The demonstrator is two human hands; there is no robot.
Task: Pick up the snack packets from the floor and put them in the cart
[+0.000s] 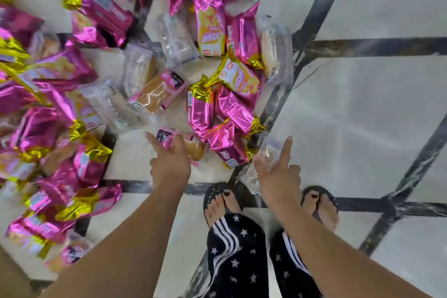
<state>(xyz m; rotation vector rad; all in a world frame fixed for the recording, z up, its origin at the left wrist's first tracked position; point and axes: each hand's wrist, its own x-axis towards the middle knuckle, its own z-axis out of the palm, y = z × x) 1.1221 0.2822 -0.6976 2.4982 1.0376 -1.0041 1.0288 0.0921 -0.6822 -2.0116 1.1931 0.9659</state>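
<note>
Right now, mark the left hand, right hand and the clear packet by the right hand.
left hand (170,164): head view, back of the hand.
right hand (278,173): head view, back of the hand.
clear packet (269,149): head view, upper end of its wrapper.
</note>
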